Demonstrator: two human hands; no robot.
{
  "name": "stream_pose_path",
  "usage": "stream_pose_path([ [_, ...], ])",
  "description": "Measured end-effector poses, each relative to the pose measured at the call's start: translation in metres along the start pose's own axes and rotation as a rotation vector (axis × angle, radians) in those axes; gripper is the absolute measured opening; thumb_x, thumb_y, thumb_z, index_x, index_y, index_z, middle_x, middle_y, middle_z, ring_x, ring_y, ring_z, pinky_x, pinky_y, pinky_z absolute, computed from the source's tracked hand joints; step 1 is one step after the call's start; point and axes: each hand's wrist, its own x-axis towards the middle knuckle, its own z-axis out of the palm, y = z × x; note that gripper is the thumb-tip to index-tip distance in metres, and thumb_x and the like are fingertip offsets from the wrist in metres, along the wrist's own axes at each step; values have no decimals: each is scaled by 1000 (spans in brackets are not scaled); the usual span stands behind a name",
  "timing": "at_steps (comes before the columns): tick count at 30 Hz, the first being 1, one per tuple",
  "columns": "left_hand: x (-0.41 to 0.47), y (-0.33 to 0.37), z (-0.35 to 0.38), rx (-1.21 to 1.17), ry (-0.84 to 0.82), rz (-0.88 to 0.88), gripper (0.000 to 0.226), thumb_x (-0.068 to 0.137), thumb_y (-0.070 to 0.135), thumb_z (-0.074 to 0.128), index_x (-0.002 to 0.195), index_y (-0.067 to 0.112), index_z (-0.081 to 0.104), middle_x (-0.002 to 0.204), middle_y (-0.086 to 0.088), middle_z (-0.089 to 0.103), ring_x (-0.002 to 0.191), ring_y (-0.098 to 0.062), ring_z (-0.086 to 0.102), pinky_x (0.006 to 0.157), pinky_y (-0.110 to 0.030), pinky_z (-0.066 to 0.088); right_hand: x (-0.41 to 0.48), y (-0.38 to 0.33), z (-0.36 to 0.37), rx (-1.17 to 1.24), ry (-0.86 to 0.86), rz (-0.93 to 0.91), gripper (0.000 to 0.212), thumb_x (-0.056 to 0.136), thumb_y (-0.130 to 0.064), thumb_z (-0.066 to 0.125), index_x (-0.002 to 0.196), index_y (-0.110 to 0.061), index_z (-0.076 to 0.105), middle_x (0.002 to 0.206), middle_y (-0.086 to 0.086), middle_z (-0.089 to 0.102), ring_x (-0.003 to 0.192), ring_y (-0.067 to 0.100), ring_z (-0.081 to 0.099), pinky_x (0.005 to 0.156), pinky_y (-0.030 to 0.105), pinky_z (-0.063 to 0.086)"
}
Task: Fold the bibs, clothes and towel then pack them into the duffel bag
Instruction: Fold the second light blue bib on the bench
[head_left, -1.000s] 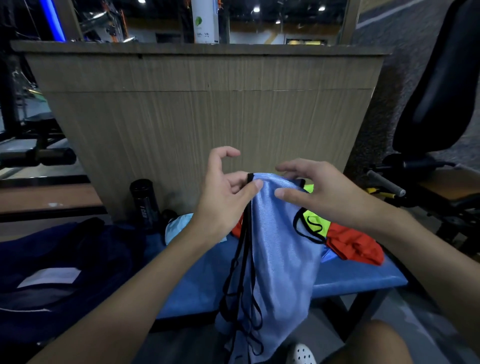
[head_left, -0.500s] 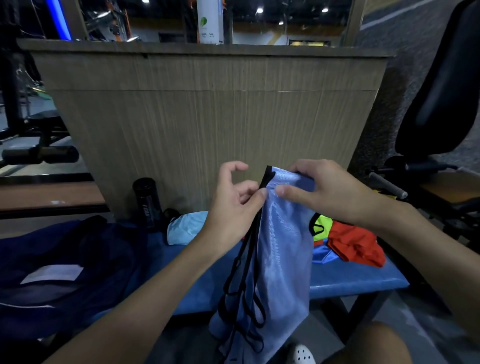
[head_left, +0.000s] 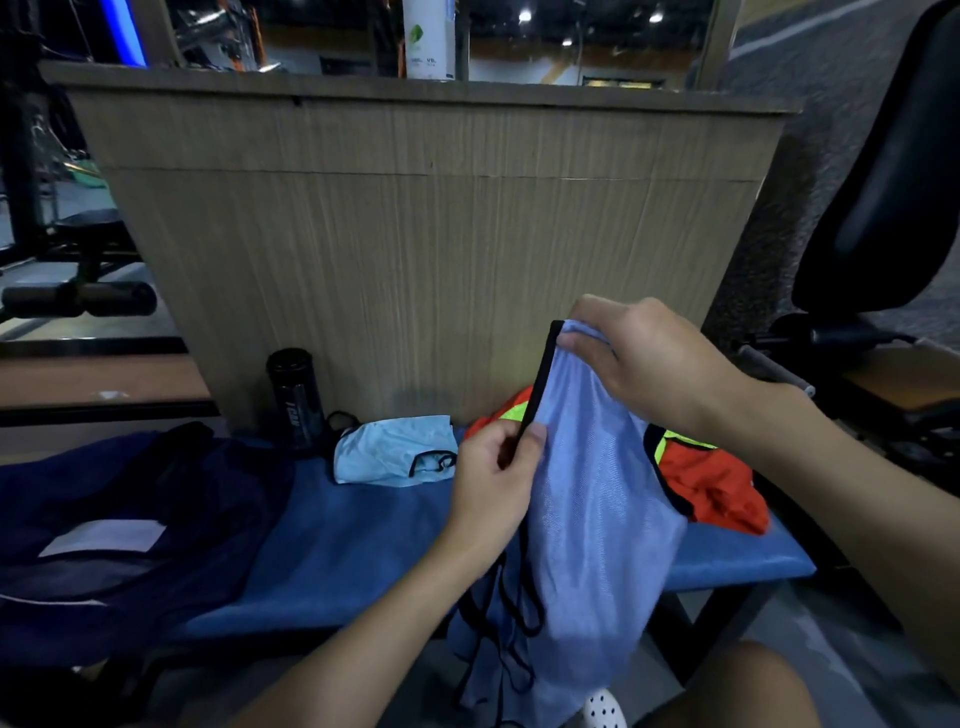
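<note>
A light blue mesh bib (head_left: 592, 519) with black trim hangs in front of the blue bench (head_left: 337, 561), its lower end below the seat edge. My right hand (head_left: 639, 364) pinches its top corner. Lower down, my left hand (head_left: 493, 483) pinches the black edge strip. A second pale blue bib (head_left: 395, 452) lies crumpled on the bench behind. An orange and neon yellow bib (head_left: 711, 478) lies at the bench's right end. The dark navy duffel bag (head_left: 109, 530) sits on the left end of the bench.
A black bottle (head_left: 296, 400) stands against the wooden partition (head_left: 426, 249) behind the bench. Gym equipment with a black padded seat (head_left: 883, 197) stands on the right. A padded roller bar (head_left: 78, 299) is at the left. My knee and a white shoe (head_left: 605, 712) show below.
My left hand has slid down the bib's black edge, away from the right hand, which stays at the top corner. The bib now hangs stretched between them.
</note>
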Motion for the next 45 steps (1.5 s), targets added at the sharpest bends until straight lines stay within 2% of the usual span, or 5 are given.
stream_pose_path([
  [9, -9, -45, -17, 9, -106, -44, 34, 101, 18, 54, 69, 11, 60, 63, 15, 54, 64, -1, 48, 63, -17, 37, -5, 21, -1, 70, 162, 92, 33, 101, -33, 48, 76, -14, 37, 56, 6, 43, 50, 28, 42, 50, 37, 35],
  [14, -10, -61, -34, 201, -68, 15, 42, 101, 21, 54, 61, 30, 47, 56, 16, 38, 57, -2, 34, 56, -21, 31, -12, 32, 6, 86, 188, 172, 35, 100, -33, 48, 72, -18, 34, 58, 8, 45, 54, 33, 47, 54, 47, 43],
  [22, 64, -11, -80, 652, -18, 194, 41, 97, 38, 59, 64, 13, 52, 49, 3, 44, 47, -12, 37, 51, -36, 38, -18, 58, 34, 208, 322, 390, 43, 99, -27, 52, 65, -14, 29, 60, 1, 34, 54, 14, 31, 48, 23, 24],
  [32, 143, 70, -87, 1397, -119, 587, 36, 95, 52, 49, 86, 20, 62, 77, -4, 65, 75, -31, 60, 61, -33, 39, 6, 85, 73, 515, 463, 529, 35, 98, -23, 55, 69, -10, 40, 62, -1, 33, 56, 10, 29, 46, 23, 22],
  [45, 226, -126, 88, 1029, -605, 218, 30, 97, 46, 55, 74, 27, 56, 64, 6, 57, 70, -24, 61, 66, -40, 51, -27, 291, 134, 395, 310, 756, 34, 96, -23, 59, 66, -9, 49, 58, 2, 42, 57, 15, 39, 53, 33, 30],
])
